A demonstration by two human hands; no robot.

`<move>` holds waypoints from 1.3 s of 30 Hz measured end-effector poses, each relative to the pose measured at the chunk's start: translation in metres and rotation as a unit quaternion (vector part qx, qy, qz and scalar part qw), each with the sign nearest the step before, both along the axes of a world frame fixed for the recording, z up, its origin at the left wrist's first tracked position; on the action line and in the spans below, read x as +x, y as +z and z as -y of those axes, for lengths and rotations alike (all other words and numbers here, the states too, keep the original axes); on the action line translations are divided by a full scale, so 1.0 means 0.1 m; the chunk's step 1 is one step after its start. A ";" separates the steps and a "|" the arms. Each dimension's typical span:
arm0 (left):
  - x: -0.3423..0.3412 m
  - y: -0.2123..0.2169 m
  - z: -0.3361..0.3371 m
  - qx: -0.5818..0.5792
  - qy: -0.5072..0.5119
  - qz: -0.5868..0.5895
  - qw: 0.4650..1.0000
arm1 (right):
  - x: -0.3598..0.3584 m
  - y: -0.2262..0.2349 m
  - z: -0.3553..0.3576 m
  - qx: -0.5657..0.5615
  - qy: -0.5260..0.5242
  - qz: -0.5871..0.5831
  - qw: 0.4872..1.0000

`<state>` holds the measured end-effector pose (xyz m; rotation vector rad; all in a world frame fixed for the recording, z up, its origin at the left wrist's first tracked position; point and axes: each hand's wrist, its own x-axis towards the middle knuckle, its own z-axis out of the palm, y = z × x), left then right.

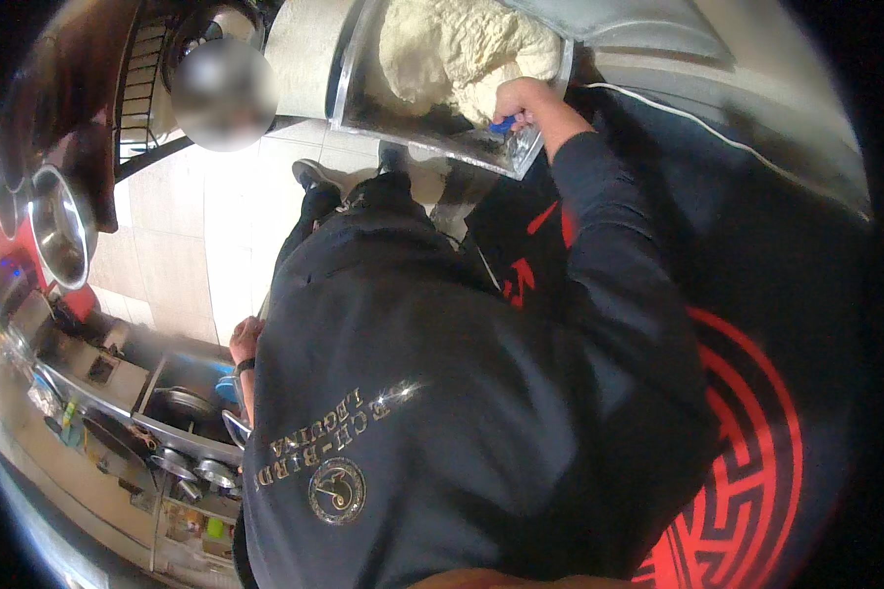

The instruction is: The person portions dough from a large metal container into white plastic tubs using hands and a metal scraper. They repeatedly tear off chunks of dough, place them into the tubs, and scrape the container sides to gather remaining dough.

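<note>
Cream dough [427, 49], blue tool [503, 125] (black sleeve [609, 211] too)

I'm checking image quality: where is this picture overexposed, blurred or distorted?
Head view: the floor partly washes out to white; a round patch at upper left is blurred; the dough shows legible folds; straight lines bend toward the picture's edge.

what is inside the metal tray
A large, pale, dough-like mass fills much of the metal tray; the right hand holds a blue object near its near right corner. The tray's floor beneath the mass is hidden.
</note>
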<state>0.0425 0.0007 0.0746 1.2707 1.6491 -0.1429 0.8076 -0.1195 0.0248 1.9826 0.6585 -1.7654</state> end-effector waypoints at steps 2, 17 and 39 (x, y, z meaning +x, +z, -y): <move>0.00 -0.10 -0.16 -0.030 -0.051 0.034 0.998 | -0.27 -0.30 0.10 0.039 0.066 0.022 0.997; -0.85 -1.07 0.29 0.069 -0.252 -0.011 0.965 | -0.21 0.19 -0.12 -0.016 0.101 0.015 0.995; 0.42 -0.28 0.03 -0.062 0.113 -0.018 0.992 | -0.65 0.91 -0.28 0.175 0.381 0.233 0.877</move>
